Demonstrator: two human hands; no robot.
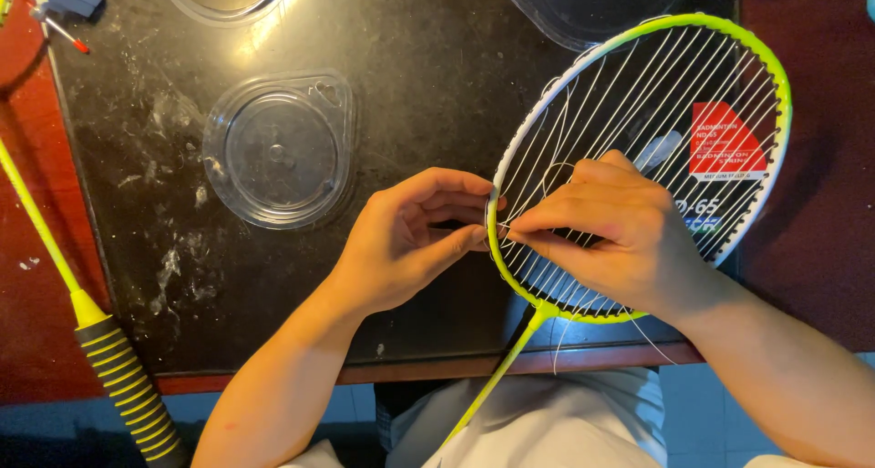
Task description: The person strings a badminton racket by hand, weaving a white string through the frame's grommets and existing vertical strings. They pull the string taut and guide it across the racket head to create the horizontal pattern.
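At the far left a 2nd racket (96,327) lies along the red edge of the table, only its yellow shaft and black-and-yellow wrapped grip in view, well apart from the work. Right of it, on the dark scuffed tabletop (428,85), sits a clear plastic string-reel case (281,149), near the left hand but not touching it; 2 more clear cases show partly at the top edge.

The left hand (406,245) is curled at the left rim of the yellow-green racket head (638,167), thumb and fingers pinched close on the frame and, it seems, on the thin white string (556,172) where it passes the rim. The right hand (611,231) lies on the string bed, fingertips narrowed on a strand just inside the same rim — so both hands meet at 1 spot. The head rests flat at the table's near edge, its shaft running down toward the person's lap.

This looks like a stringing step: feeding or drawing a strand at a rim hole. The next move would call for steady tension and a precise aim at a small hole. A loose loop of string on the bed could snag, and a red card (725,144) under the strings clutters the view.
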